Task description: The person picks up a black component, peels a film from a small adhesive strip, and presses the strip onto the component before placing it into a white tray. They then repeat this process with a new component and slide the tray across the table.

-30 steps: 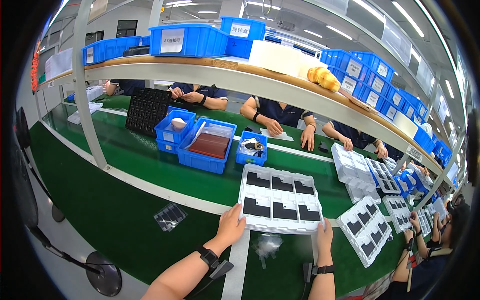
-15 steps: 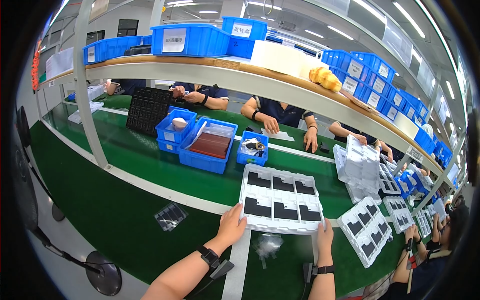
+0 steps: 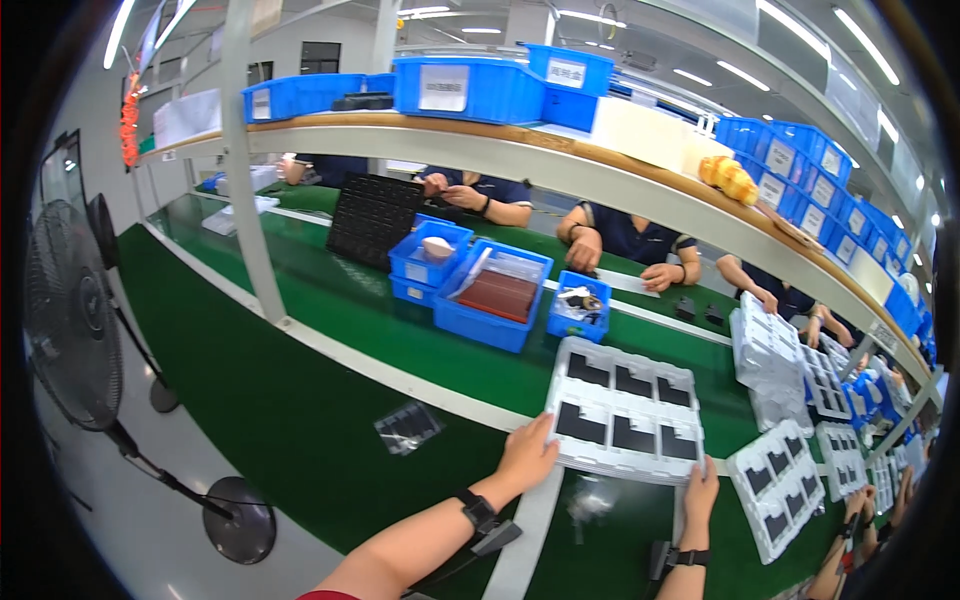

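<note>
Between my two hands is a white plastic tray (image 3: 630, 468) with several compartments. Dark, notched flat pieces (image 3: 634, 434) lie in them, one to each. My left hand (image 3: 529, 457) is closed on the tray's left edge near the front corner. At the front right corner, my right hand (image 3: 702, 490) grips the rim. The tray sits over the green bench by the pale strip, and other white trays seem stacked beneath it. Crumpled clear plastic (image 3: 592, 500) lies on the bench in front of it, and flat clear packets (image 3: 408, 428) lie to the left.
A similar filled tray (image 3: 776, 490) is at right. Beyond my tray stand blue bins (image 3: 480, 325) and a small blue bin of parts (image 3: 580, 308). A shelf (image 3: 420, 132) with blue boxes crosses above. Co-workers' hands (image 3: 663, 277) are across the bench. A fan (image 3: 75, 310) stands at left.
The view has swung left, so the bench, bins and tray all appear farther right. Both hands keep hold of the tray. A co-worker's hands across the bench have shifted.
</note>
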The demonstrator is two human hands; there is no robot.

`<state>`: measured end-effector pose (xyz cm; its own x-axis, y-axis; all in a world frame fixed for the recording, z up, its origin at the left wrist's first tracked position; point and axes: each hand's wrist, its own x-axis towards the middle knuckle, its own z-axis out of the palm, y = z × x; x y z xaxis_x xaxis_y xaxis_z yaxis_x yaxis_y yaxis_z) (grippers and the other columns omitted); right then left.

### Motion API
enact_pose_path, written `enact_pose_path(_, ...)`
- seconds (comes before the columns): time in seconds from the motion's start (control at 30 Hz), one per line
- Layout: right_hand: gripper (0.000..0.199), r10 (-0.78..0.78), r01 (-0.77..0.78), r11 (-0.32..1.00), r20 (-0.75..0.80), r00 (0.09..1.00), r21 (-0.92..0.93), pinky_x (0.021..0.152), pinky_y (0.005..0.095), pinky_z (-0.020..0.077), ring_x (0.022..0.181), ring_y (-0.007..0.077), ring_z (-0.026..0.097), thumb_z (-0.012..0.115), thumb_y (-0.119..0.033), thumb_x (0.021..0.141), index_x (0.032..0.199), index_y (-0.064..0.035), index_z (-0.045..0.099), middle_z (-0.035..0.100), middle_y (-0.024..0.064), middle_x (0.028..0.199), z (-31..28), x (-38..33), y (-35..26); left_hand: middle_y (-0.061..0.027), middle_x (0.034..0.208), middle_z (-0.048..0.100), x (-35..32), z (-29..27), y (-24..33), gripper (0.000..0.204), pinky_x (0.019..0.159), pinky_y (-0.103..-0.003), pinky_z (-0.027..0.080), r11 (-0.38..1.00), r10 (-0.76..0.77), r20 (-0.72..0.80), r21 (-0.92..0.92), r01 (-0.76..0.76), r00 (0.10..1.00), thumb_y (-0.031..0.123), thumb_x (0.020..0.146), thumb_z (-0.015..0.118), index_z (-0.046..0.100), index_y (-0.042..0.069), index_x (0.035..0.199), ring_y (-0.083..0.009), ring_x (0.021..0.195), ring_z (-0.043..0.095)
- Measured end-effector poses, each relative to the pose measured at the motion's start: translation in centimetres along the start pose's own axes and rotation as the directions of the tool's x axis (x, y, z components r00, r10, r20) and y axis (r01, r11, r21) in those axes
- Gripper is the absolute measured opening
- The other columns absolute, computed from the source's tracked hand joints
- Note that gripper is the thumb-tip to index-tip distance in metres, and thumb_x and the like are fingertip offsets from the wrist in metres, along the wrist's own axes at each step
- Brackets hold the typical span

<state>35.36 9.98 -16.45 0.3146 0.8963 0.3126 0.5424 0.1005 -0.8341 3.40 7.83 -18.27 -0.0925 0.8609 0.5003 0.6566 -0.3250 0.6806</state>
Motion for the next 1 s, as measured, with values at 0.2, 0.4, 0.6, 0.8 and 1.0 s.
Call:
enact_pose_path(0.2,0.038,-0.045,0.044,0.998,-0.016,0.999,-0.047,0.092,0.0334,0.0359,0.107,0.0284,0.050,0.048,-0.013,0.085,0.118,0.0067,0.045,0.051,0.0218,0.115,-0.6,0.7,2.7,-0.0225,0.123,0.043,0.2,0.3,0.6,0.046,0.093,-0.042,0.034,1.000,0.002,0.016,-0.024,-0.001,1.000,0.018,0.082,0.049,0.039,-0.003,0.121,-0.0383,0.109,0.044)
enact_pose_path(0.4,0.038,-0.032,0.031,0.999,-0.026,0.999,-0.044,0.093,0.0330,0.0349,0.107,0.0280,0.049,0.049,-0.012,0.085,0.117,0.0065,0.046,0.051,0.0216,0.115,-0.2,0.7,2.8,-0.0222,0.125,0.042,0.0,0.1,0.4,0.046,0.095,-0.042,0.031,1.000,-0.014,0.044,0.002,0.014,0.999,0.019,0.083,0.047,0.038,-0.003,0.123,-0.0373,0.111,0.042)
enact_pose_path(0.6,0.026,-0.063,0.070,0.966,-0.036,0.997,0.248,0.080,0.0273,0.0417,0.089,0.0167,0.055,0.049,-0.008,0.084,0.106,0.0069,0.053,0.058,0.0124,0.098,-0.7,1.6,4.1,-0.0221,0.125,0.041,0.3,-0.1,0.2,0.047,0.098,-0.039,0.028,0.999,-0.027,0.073,-0.045,0.030,0.997,0.021,0.085,0.046,0.037,-0.003,0.125,-0.0351,0.116,0.039)
enact_pose_path(0.8,0.023,-0.078,0.095,0.948,-0.066,0.995,0.305,0.076,0.0253,0.0425,0.084,0.0141,0.055,0.046,-0.007,0.086,0.103,0.0068,0.054,0.059,0.0100,0.094,-0.2,1.2,3.7,-0.0168,0.122,0.047,0.3,-1.0,-1.0,0.046,0.092,-0.030,0.037,0.844,-0.242,0.218,-0.433,0.315,0.946,0.012,0.085,0.052,0.037,0.000,0.127,-0.0207,0.111,0.047)
enact_pose_path(1.0,0.025,-0.060,0.078,0.944,-0.066,0.996,0.322,0.076,0.0251,0.0421,0.083,0.0134,0.054,0.046,-0.008,0.087,0.106,0.0065,0.052,0.058,0.0097,0.094,-0.8,1.2,4.9,-0.0145,0.111,0.056,-0.3,-10.6,-2.3,0.044,0.089,-0.035,0.040,0.988,-0.072,-0.048,-0.137,0.065,0.996,0.014,0.080,0.057,0.045,0.000,0.120,-0.0257,0.106,0.052)
